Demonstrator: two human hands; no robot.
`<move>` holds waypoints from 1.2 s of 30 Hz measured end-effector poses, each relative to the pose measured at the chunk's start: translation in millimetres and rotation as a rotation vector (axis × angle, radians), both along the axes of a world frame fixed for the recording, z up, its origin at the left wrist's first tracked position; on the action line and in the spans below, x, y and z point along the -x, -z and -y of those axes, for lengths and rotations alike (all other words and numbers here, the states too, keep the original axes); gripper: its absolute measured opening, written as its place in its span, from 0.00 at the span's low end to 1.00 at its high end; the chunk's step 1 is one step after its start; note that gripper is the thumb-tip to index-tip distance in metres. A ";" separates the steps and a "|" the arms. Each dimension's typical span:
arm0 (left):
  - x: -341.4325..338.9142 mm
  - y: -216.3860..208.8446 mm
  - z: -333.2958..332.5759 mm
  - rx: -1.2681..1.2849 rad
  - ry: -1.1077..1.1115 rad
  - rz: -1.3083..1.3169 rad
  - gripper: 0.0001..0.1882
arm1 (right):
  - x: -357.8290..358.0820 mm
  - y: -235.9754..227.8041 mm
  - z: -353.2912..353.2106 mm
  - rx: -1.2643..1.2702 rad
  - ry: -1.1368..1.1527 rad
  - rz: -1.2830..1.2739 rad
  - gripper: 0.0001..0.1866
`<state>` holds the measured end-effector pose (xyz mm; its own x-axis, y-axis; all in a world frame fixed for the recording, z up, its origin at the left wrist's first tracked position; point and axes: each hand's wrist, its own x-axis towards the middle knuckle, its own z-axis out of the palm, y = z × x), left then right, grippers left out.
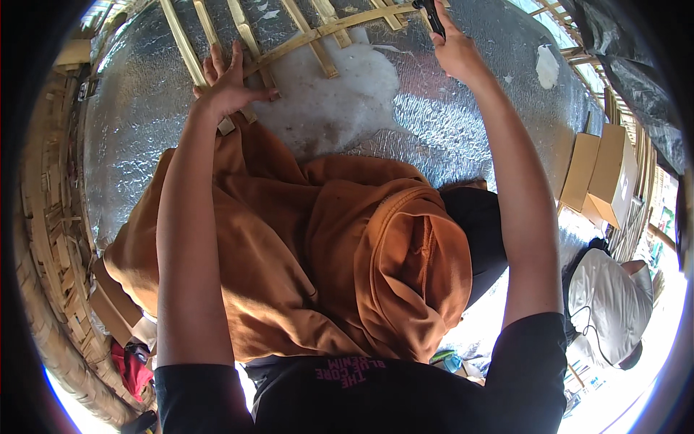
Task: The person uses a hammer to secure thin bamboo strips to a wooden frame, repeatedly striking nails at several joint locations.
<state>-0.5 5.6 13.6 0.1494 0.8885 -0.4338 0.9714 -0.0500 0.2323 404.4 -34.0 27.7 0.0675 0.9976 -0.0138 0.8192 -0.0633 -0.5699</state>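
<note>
A frame of split bamboo slats (312, 45) lies on a silver foil mat (144, 137) at the far side, several strips running beneath one long cross strip (289, 48). My left hand (225, 90) rests on the slats at the left with its fingers spread, gripping nothing. Farther right, my right hand (460, 56) is closed round a black-handled tool (436, 20). That tool lies close to the right end of the cross strip, and its kind cannot be made out. Brown cloth (289, 239) covers my lap, with its upper edge by the slat ends.
Whitish patches (354, 87) mark the foil mat. An opened cardboard box (603, 173) stands at the right, near a light grey bag (607, 304). Woven bamboo wall (54, 239) runs along the left, with another cardboard box (116, 307) and a red item (131, 370).
</note>
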 end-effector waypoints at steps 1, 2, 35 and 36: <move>-2.2 -1.6 -0.1 -0.001 0.003 0.003 0.77 | -0.1 2.0 1.7 -0.001 0.003 0.003 0.38; -8.0 -10.2 1.4 0.034 -0.017 -0.015 0.75 | 0.7 3.4 3.7 -0.051 -0.005 0.032 0.38; -1.9 -8.3 2.1 0.008 -0.012 -0.074 0.77 | 48.3 -42.3 4.5 0.392 0.115 0.125 0.38; -4.6 -7.9 3.7 0.014 -0.013 -0.063 0.77 | 45.9 -42.3 6.9 0.396 0.115 0.136 0.38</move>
<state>4.1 1.9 21.4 0.1096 0.8842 -0.4541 0.9846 -0.0341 0.1714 358.5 -40.9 69.9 0.2058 0.9028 -0.3776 0.8602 -0.3509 -0.3701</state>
